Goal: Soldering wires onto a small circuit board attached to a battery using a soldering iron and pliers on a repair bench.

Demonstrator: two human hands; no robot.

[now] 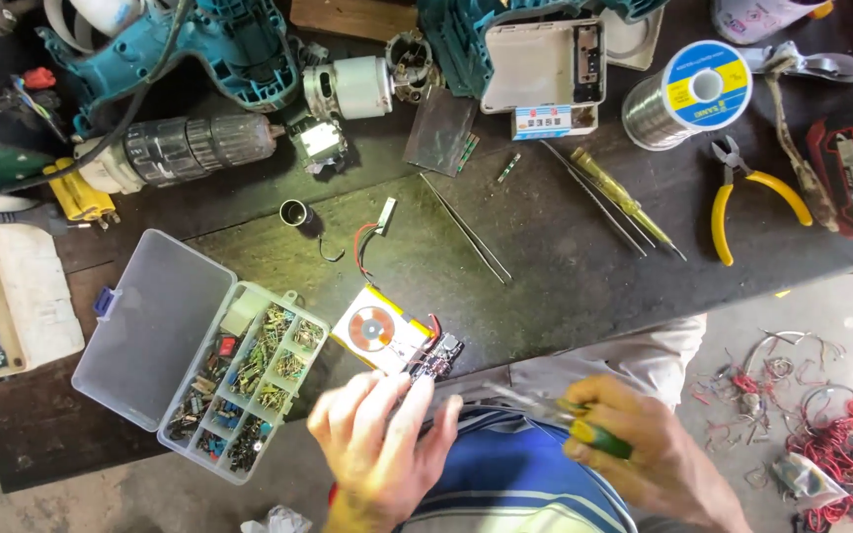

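The left hand (382, 444) has its fingers (409, 400) pressed together on the near edge of a small dark circuit board (436, 353). The board lies at the near edge of the bench (545, 266), touching a flat white pad with a copper coil (379, 331) at its 9 o'clock.

The right hand (654, 449) is curled tight around a tool with a green and yellow handle (599, 439). The tool's thin metal tip (505, 398) points toward 9 o'clock, at the left hand. I cannot tell if the tip touches the board.

At 9 o'clock from the coil pad sits an open clear plastic box (190, 350) full of tiny parts. At 12 o'clock from the board lie thin metal tweezers (466, 230). Farther out, near 1 o'clock, are a yellow screwdriver (616, 192), yellow pliers (752, 192) and a roll of solder wire (688, 94). At 11 o'clock, far back, is a drill (185, 148) with its teal shell (219, 49) taken apart. On the floor at 3 o'clock is a pile of red wires (846, 459).
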